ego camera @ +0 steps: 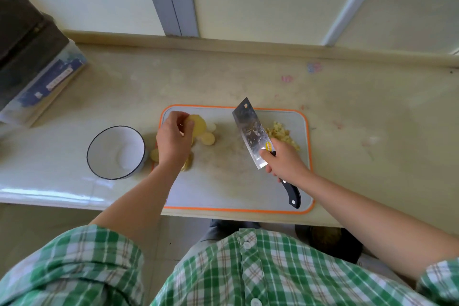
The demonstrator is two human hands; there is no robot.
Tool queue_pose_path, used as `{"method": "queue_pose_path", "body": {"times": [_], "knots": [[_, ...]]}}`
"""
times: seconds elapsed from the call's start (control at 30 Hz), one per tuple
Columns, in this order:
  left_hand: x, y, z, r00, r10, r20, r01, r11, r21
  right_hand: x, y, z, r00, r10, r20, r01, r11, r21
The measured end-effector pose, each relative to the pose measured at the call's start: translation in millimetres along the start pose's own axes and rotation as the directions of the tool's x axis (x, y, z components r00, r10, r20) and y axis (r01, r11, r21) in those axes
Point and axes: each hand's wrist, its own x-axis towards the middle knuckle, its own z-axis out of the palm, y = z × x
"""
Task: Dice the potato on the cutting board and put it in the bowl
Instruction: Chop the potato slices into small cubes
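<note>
— Where's the potato?

— On the cutting board (223,186), in two lots. Round potato slices (207,138) lie at the board's far left, and my left hand (173,140) has its fingers closed on one of them, lifted off the others. A heap of diced potato (283,134) lies at the far right of the board.

— And your right hand?

— My right hand (283,163) is wrapped tight round the cleaver (250,131), up where blade meets handle. The blade stands between the slices and the dice, with potato bits stuck to its flat side; the black handle sticks out behind my wrist.

— Anything in the bowl?

— No. The white bowl (115,153) with its dark rim stands on the counter (372,119) just left of the board, and I see only its bare bottom.

— What can't you make out?

— My left hand and wrist cover some slices, so I can't count them. One piece (154,155) peeks out between bowl and board. The cleaver hides the near edge of the dice. At far left a dark stack on a clear box (42,82) is cut off by the frame.
</note>
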Motion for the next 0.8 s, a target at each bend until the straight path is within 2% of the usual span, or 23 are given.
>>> {"method": "queue_pose_path", "body": {"times": [0.07,0.13,0.2,0.27,0.43,0.57,0.67,0.8], "knots": [[-2,10,10,0.998,0.004,0.056,-0.001,0.998,-0.061,-1,1,-3,1.0,0.001,-0.004,-0.001,1.0,0.0],[-6,17,24,0.972,-0.011,0.235,0.033,0.995,-0.092,-4,4,-6,1.0,0.007,-0.011,-0.007,1.0,-0.003],[-16,19,41,0.897,-0.039,0.441,0.077,0.995,-0.07,-7,9,-9,1.0,0.018,-0.021,-0.018,1.0,-0.003],[-29,23,56,0.84,-0.057,0.539,0.054,0.998,0.021,-10,15,-12,0.999,0.03,-0.033,-0.03,1.0,-0.006],[-48,25,70,0.86,0.024,0.509,-0.167,0.957,0.237,-13,29,-18,0.997,-0.006,-0.08,-0.006,0.989,-0.148],[-57,26,71,0.872,-0.019,0.488,-0.159,0.934,0.32,-16,36,-14,0.995,-0.087,-0.057,0.068,0.957,-0.283],[-59,27,76,0.868,-0.014,0.496,-0.169,0.932,0.321,-19,36,-9,0.987,-0.16,-0.028,0.136,0.907,-0.399],[-59,29,82,0.874,0.021,0.485,-0.185,0.938,0.294,-20,37,-6,0.984,-0.179,-0.013,0.156,0.887,-0.436]]}}
